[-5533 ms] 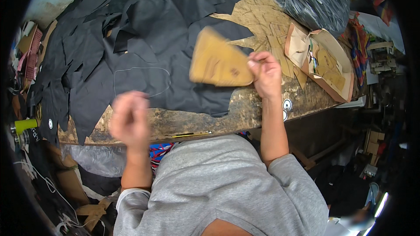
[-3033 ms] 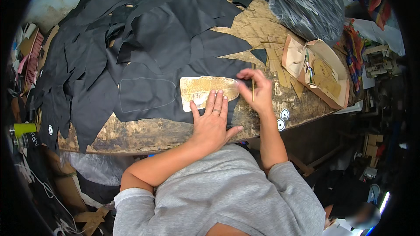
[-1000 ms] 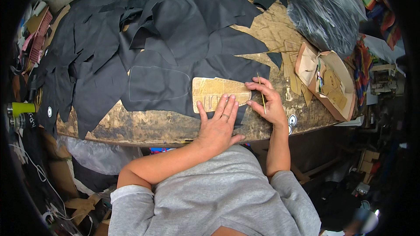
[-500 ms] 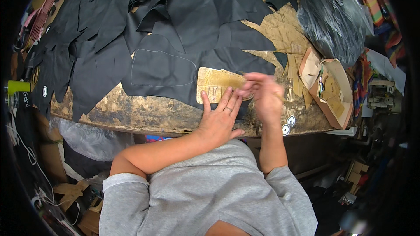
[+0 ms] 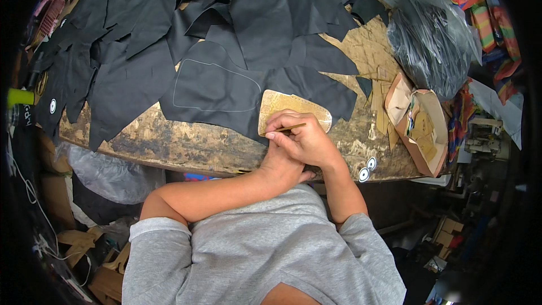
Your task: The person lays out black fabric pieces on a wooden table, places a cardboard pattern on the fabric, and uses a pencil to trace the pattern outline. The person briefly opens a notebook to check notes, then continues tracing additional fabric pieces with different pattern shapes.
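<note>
A tan cardboard pattern (image 5: 294, 106) lies on a piece of black fabric (image 5: 214, 87) that bears a thin traced outline to the pattern's left. My right hand (image 5: 305, 140) is shut on a thin pencil-like marker (image 5: 290, 128), whose tip rests at the pattern's near left edge. My left hand (image 5: 280, 164) lies just beneath the right one at the pattern's near edge. Its thumb is spread, and its fingers are mostly hidden under the right hand. My left forearm crosses in from the lower left.
Many black fabric pieces (image 5: 130, 28) cover the worn wooden table (image 5: 169, 146). Loose cardboard patterns (image 5: 367, 56) lie at the right beside an open cardboard box (image 5: 422, 127) and a black plastic bag (image 5: 432, 36). Two round tags (image 5: 367, 170) sit at the table's edge.
My right hand has come over the left one and set the marker at the pattern's near left edge. The left hand stays by the pattern; the view has tilted toward the table's front.
</note>
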### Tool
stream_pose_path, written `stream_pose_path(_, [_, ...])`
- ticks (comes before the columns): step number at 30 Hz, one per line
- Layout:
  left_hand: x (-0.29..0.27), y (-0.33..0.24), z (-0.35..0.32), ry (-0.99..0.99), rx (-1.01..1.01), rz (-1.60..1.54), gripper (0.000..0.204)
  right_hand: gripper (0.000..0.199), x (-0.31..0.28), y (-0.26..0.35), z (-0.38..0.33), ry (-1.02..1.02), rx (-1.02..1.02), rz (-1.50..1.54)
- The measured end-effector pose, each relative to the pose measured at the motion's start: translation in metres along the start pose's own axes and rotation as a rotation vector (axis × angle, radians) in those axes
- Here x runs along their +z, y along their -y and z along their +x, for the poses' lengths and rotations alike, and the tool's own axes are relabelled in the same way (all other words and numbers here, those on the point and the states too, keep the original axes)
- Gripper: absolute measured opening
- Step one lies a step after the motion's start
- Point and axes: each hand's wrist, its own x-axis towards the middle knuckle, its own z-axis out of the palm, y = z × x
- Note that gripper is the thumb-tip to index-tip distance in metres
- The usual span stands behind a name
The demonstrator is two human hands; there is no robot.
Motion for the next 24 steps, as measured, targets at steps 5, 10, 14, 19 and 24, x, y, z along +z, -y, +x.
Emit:
stream_pose_path(5, [-0.005, -0.005, 0.002, 0.12, -0.04, 0.02, 0.08, 0.009, 0.006, -0.003, 0.011, 0.034, -0.103, -0.192])
stream_pose_path(10, [-0.01, -0.007, 0.001, 0.082, -0.021, 0.2, 0.083, 0.009, 0.005, -0.008, 0.036, -0.237, -0.095, -0.296])
stream_pose_path(14, [-0.012, -0.005, 0.002, 0.042, -0.016, 0.193, 0.084, 0.009, 0.002, -0.005, 0.033, -0.132, -0.255, -0.328])
stream_pose_path(19, [-0.021, -0.007, 0.006, 0.147, -0.021, 0.153, 0.077, 0.006, 0.005, -0.006, 0.035, -0.155, -0.104, -0.295])
stream_pose_path(24, [-0.029, -0.01, 0.008, 0.257, -0.039, 0.196, 0.073, 0.005, 0.007, -0.01, 0.048, -0.326, -0.075, -0.311])
